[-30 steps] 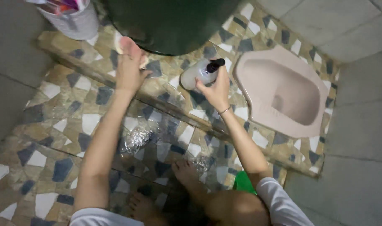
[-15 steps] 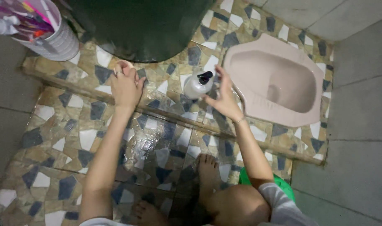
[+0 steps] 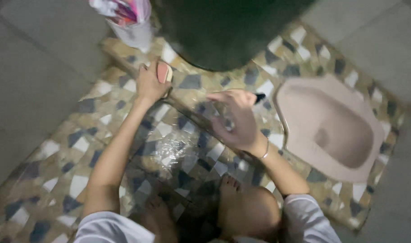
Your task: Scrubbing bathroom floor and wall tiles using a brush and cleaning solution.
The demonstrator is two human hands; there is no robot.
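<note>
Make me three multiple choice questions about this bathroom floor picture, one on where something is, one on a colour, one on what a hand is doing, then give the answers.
1. Where does the squat toilet pan lie from the person's hands?
A. to their right
B. to their left
C. behind the person's feet

2. What colour is the small pad in the left hand?
A. blue
B. pink
C. black

3. What is the right hand doing?
A. resting flat on the floor
B. hanging empty in the air
C. gripping a pump bottle

Answers: 1 A, the pan sits at the picture's right. 2 B, the pad shows pink beside the fingers. 3 C, the bottle's black pump sticks out past the closed fingers.
</note>
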